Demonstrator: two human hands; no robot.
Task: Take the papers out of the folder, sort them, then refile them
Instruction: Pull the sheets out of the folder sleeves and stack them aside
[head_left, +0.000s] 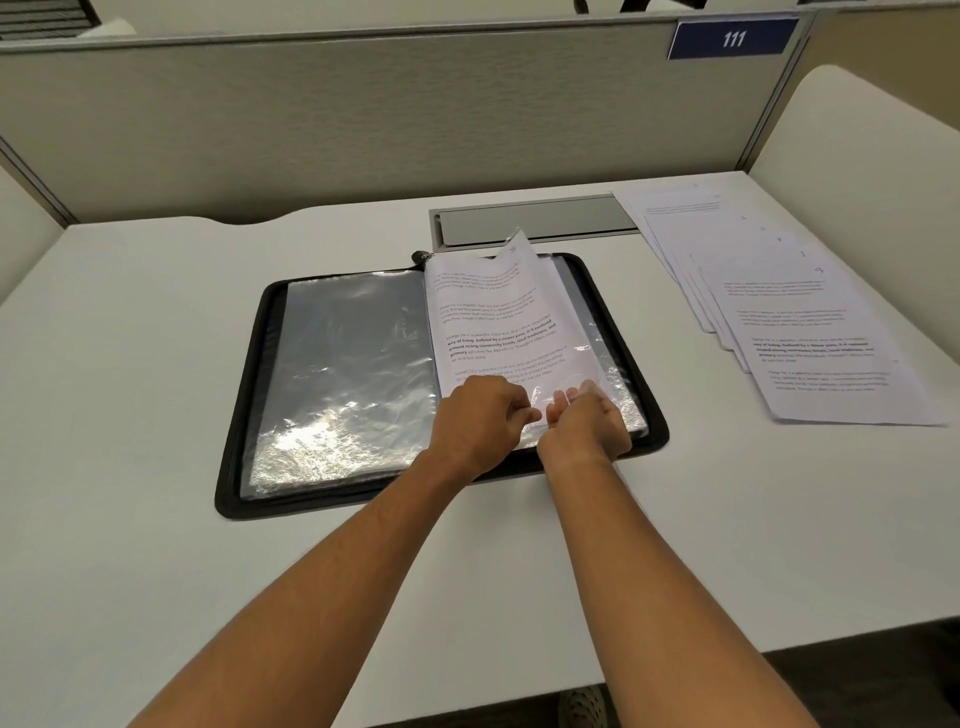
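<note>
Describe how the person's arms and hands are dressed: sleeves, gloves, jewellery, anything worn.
Both forearms are bare up to the frame's lower edge, with no sleeves in view. The left hand and right hand wear no gloves. No watch, bracelet or ring is visible on wrists or fingers.

Glossy, crinkled plastic sleeves (343, 374) are reflecting light inside the matt black folder (234, 467); the printed paper sheet (498, 317) is looking matt.
</note>
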